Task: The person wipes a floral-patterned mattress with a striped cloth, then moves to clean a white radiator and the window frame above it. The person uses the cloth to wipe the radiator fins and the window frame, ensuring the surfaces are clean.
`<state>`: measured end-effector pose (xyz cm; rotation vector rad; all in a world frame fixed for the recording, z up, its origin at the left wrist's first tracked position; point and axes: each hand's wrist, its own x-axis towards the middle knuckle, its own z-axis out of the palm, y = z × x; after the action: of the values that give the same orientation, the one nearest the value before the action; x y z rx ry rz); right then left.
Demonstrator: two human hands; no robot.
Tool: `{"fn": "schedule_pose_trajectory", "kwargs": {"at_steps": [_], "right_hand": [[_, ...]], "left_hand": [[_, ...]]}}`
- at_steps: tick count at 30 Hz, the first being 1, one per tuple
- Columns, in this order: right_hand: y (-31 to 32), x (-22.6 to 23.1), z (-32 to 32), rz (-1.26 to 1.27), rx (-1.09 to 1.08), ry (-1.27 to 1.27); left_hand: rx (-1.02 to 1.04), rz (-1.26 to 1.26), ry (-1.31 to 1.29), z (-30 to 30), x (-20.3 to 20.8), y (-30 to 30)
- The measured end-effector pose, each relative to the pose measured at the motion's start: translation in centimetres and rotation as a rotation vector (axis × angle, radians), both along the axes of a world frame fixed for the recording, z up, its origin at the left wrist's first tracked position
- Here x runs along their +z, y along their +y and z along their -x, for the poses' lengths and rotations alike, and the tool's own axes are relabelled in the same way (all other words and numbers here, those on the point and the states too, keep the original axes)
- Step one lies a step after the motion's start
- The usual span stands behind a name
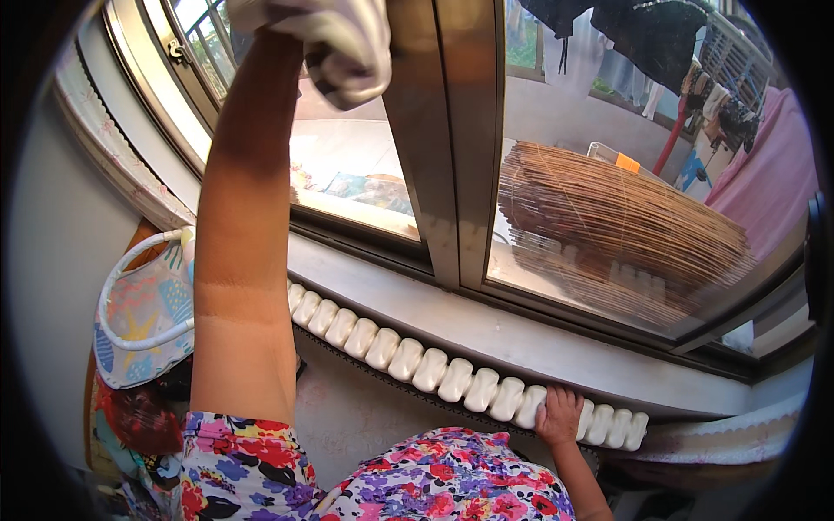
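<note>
My left arm point(245, 252) reaches up across the window to the top of the view. At its end is a white and grey cloth point(356, 48), smeared by motion, bunched about my left hand and hiding its fingers. The cloth is in front of the window's sliding pane, left of the dark metal frame point(445, 139). Lower right, my right hand point(560, 417) holds the top of a white ribbed radiator point(406, 359), its fingers curled over the ribs.
A pale window sill point(486, 323) runs behind the radiator. A patterned bag with a round white handle point(143, 317) is at the left. Beyond the glass are a rolled bamboo blind point(625, 226), a pink cloth point(773, 165) and hanging laundry point(647, 30).
</note>
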<state>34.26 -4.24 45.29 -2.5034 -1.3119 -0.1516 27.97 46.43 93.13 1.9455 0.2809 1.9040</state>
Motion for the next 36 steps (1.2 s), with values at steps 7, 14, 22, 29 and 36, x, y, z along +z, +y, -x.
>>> {"fn": "schedule_pose_trajectory", "kwargs": {"at_steps": [7,14,22,29,36], "right_hand": [[0.0,-0.3,0.2,0.023,0.003,0.014],[0.0,0.9,0.2,0.058,-0.006,0.037],[0.0,0.0,-0.3,-0.078,0.05,-0.034],[-0.2,3.7,1.0,0.067,-0.062,0.199],[-0.1,1.4,0.6,-0.082,0.013,-0.022]], "left_hand": [[0.453,-0.085,0.424,1.3,-31.3,2.8],[0.228,0.706,1.155,4.0,-42.2,-1.1],[-0.144,0.584,-0.024,6.5,-16.0,-2.4],[0.118,-0.136,-0.143,-0.9,10.7,-9.5],[0.29,-0.99,0.346,-5.3,-6.6,-19.9]]}}
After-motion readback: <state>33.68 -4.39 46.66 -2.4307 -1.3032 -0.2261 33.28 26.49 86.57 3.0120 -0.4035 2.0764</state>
